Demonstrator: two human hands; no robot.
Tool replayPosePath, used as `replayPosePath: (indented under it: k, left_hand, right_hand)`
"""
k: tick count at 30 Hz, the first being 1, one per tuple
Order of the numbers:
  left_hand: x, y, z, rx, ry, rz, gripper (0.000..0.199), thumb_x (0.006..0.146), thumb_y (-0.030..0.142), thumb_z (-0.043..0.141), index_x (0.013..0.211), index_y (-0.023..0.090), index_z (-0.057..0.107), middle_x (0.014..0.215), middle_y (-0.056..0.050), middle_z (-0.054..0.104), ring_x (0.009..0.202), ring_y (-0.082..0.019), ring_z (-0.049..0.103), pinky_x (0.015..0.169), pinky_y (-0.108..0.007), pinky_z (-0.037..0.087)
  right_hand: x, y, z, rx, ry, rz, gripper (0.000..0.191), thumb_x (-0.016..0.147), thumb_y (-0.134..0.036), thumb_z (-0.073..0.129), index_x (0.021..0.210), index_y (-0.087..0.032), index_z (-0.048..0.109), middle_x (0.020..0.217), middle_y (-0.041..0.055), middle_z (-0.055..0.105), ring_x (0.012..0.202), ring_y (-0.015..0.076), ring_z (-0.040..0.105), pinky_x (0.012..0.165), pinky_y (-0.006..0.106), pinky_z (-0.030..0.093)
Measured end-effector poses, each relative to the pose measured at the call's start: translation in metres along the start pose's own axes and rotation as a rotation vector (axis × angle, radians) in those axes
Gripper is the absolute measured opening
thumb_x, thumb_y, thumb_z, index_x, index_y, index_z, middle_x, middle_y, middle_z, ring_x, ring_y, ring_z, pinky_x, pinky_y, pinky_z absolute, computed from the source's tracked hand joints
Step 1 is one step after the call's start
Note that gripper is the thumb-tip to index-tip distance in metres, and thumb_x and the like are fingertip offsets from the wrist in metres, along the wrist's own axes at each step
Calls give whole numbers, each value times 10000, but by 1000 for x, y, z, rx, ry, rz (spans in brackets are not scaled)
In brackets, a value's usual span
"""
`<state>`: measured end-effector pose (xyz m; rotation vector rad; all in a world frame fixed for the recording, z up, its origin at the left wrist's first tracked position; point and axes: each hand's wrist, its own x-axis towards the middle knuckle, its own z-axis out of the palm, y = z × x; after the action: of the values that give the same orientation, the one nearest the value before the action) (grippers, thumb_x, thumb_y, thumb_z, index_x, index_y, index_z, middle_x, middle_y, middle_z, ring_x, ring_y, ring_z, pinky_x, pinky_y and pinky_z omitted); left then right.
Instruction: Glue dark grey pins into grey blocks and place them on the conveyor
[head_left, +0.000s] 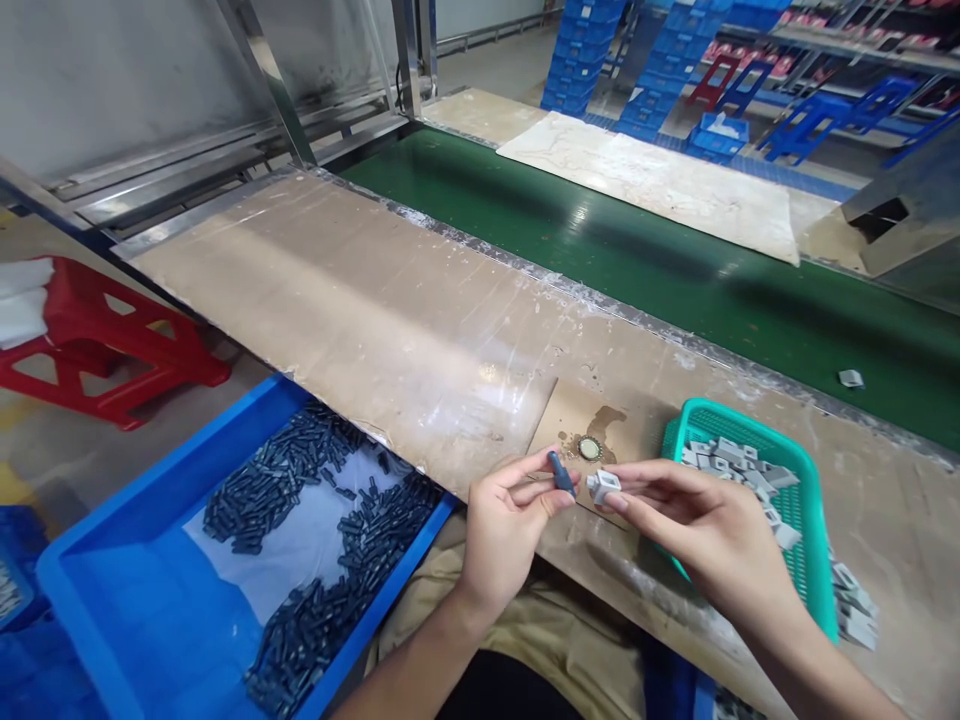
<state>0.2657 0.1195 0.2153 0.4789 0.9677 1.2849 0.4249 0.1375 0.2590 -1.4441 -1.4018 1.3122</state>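
Between its thumb and fingers, my left hand (510, 525) pinches a small dark blue piece (561, 474), tilted. My right hand (694, 515) grips a light grey block (604, 487) with a square opening. The two pieces are close together but apart. Just beyond them, a round cap (589, 448) with pale contents lies on a brown cardboard piece (559, 415) with wet stains. A green basket (806, 490) of grey blocks (739, 465) stands beside my right hand. At the lower left, a blue bin (97, 600) holds many dark blue pieces (262, 490) on a white sheet.
More grey blocks (855, 605) lie right of the basket. Beyond the worktable (360, 310) runs a green conveyor belt (525, 215) carrying one grey block (851, 378). A red stool (112, 345) stands at the left. Stacked blue crates (581, 55) and metal posts are farther back.
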Motion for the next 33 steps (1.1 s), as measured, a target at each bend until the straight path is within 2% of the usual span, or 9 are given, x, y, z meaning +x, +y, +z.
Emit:
replayPosePath:
  k: [6,12,15,20,22,24,28,31,33]
  left_hand:
    - [-3,-2,5,114,-44,120,380,708,73,696,1030,273,725,1059,-5,663,888,-169,699,823,-225,573]
    - [-3,-7,4,527,-51,347,429,803,51,573,1170,258,650,1209,-19,659,1111,-181,612,989,-284,500]
    - [8,-9,3,617,-95,367,439,836,71,534,1236,239,601,1278,-43,621,1172,-197,575,1012,-328,487]
    - [27,-4,-13,743,-169,366,516,830,115,556,1326,250,517,1456,-75,442,1337,-243,403,1086,-394,402]
    - [26,4,-28,762,10,429,481,848,215,579,1323,260,522,1401,-87,509,1310,-247,441,1091,-413,389]
    - [19,14,-47,742,298,510,398,865,325,568,1254,239,578,1233,-92,634,1155,-248,584,1012,-409,463]
    - [7,22,-101,783,749,591,379,884,437,501,1138,176,606,992,-77,668,819,-211,679,836,-355,526]
    - [12,11,-156,933,832,486,471,901,484,398,1204,149,532,1048,-115,631,867,-251,660,861,-400,503]
    - [25,0,-194,1138,776,339,492,887,475,383,1213,124,498,1121,-156,600,1030,-323,604,958,-473,441]
  right_hand:
    - [1,2,1,-42,8,-9,203,677,-295,788,852,-198,755,857,86,767,729,238,738,678,296,623]
    - [3,-1,6,-146,-21,-61,196,694,-300,762,862,-200,760,865,72,767,728,232,735,680,306,620]
    - [7,3,10,-174,5,-63,225,700,-355,745,849,-187,760,827,75,768,701,238,733,648,311,615]
    - [67,19,-23,-369,154,-79,292,686,-403,732,872,-180,762,785,82,763,731,277,724,661,363,581]
    - [107,23,-59,-474,373,-57,264,700,-334,712,887,-151,748,751,94,755,745,271,722,690,354,559]
    - [140,24,-102,-539,610,-11,242,722,-295,677,877,-117,726,746,120,747,752,261,721,724,345,537]
    - [160,18,-163,-580,729,1,277,765,-342,608,827,-84,689,812,169,736,821,284,711,741,355,504]
    - [137,15,-171,-608,698,-30,222,752,-340,618,818,-140,691,872,144,736,898,290,690,771,343,489]
    - [112,18,-168,-691,612,-70,156,745,-308,619,809,-185,690,851,108,735,869,275,686,750,338,491]
